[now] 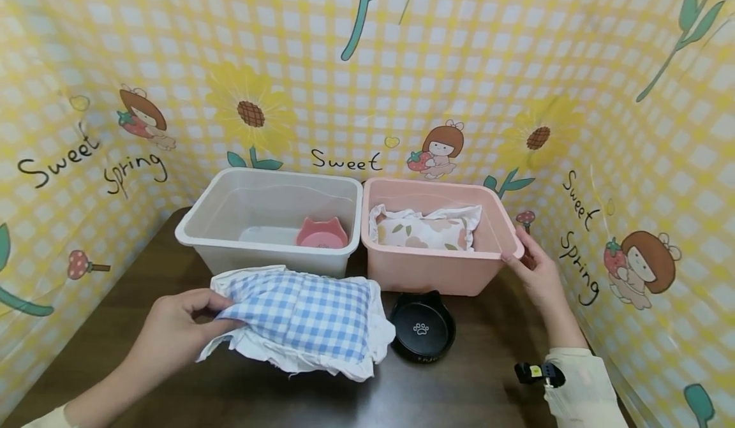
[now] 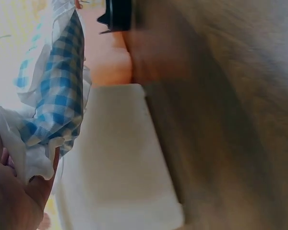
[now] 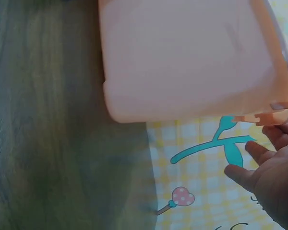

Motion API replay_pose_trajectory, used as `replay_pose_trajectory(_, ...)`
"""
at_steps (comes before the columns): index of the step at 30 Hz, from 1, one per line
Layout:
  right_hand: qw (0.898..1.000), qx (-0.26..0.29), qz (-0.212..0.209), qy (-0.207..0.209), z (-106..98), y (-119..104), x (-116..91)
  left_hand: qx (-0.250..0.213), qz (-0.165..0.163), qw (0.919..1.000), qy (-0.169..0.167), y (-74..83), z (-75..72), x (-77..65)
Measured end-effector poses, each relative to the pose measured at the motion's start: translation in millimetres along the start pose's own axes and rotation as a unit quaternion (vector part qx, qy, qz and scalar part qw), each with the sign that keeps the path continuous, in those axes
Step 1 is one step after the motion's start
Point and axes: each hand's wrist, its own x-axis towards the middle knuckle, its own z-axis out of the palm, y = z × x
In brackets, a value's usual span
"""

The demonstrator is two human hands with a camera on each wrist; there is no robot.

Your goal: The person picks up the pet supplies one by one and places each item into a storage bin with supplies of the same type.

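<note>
My left hand (image 1: 178, 326) pinches the left edge of a blue-and-white checked pillow (image 1: 310, 313) with a white ruffled border, held up in front of the grey-white bin (image 1: 275, 256). In the left wrist view, the pillow (image 2: 62, 91) shows edge-on, its ruffle bunched at the thumb. My right hand (image 1: 536, 268) holds the right corner of the pink bin's rim (image 1: 448, 256); the right wrist view has the fingers (image 3: 259, 153) spread below that rim. Inside the pink bin lies a white floral pillow (image 1: 425, 231).
A pink cat-eared pet bowl (image 1: 323, 233) sits in the grey-white bin. On the dark wooden table (image 1: 471, 377), a black cat-eared pet bowl (image 1: 422, 326) with a paw print stands before the pink bin. Yellow checked cloth (image 1: 321, 96) surrounds the table's back and sides.
</note>
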Motion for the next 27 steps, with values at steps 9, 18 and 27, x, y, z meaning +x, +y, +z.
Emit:
replay_pose_trajectory(9,0.998,0.055,-0.005,0.037,5,12,-2,-0.067,0.084,0.994,-0.02,37.8,-4.1,15.2)
replay_pose_trajectory(18,0.998,0.038,-0.004,0.042,4,8,2,-0.085,0.103,0.9909,-0.013,71.0,-8.1,38.3)
replay_pose_trajectory(27,0.997,0.043,-0.001,0.061,5,9,1,-0.095,0.115,0.9888,0.008,91.6,-7.9,73.5)
